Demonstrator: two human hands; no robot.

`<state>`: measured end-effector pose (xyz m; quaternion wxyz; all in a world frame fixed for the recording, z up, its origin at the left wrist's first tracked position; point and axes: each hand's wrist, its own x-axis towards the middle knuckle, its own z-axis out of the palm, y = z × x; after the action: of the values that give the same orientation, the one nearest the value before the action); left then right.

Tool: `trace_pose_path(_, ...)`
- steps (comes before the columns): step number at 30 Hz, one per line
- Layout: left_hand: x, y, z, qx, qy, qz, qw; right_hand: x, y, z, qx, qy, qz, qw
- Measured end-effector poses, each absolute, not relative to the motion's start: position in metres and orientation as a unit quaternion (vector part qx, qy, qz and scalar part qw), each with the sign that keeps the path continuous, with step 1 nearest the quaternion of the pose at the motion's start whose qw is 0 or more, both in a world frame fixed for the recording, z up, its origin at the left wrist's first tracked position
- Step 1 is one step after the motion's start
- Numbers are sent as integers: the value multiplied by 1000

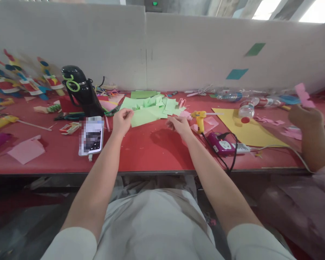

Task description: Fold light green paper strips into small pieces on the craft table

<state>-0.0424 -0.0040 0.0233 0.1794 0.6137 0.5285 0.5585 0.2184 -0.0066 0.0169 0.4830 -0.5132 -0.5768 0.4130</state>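
Note:
My left hand (122,121) is closed in a pinch on the near left edge of a light green paper piece (143,116) lying on the red table (141,151). My right hand (179,125) rests just right of that piece with its fingers curled toward the paper; what it holds, if anything, is too small to make out. Behind the piece lies a pile of light green paper squares (157,104).
A phone (91,135) lies left of my left hand, with a black bottle (81,88) behind it. A yellow glue gun (199,118), a purple power strip (222,144) and a yellow sheet (246,130) lie to the right. A co-worker's hand (304,115) holds pink paper.

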Motion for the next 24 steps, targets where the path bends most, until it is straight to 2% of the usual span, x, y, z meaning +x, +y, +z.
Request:
trace_pose_path(3,-24,-16,27,673,443,554,210,208,-11,18,-419,-514,589,461)
trace_pose_path(5,-12,-23,28,728,397,497,255,202,-13,17,-388,-485,631,465)
trace_pose_path(9,0,-30,27,762,354,382,385,200,-13,11,-409,-470,621,475)
trace_pose_path(13,-2,-21,22,611,432,488,450,202,-16,9,-388,-523,642,405)
trace_pose_path(17,-8,-15,19,504,488,446,555,200,-19,10,-356,-571,646,360)
trace_pose_path(24,-11,-13,12,562,445,474,512,199,-16,2,-399,-567,582,425)
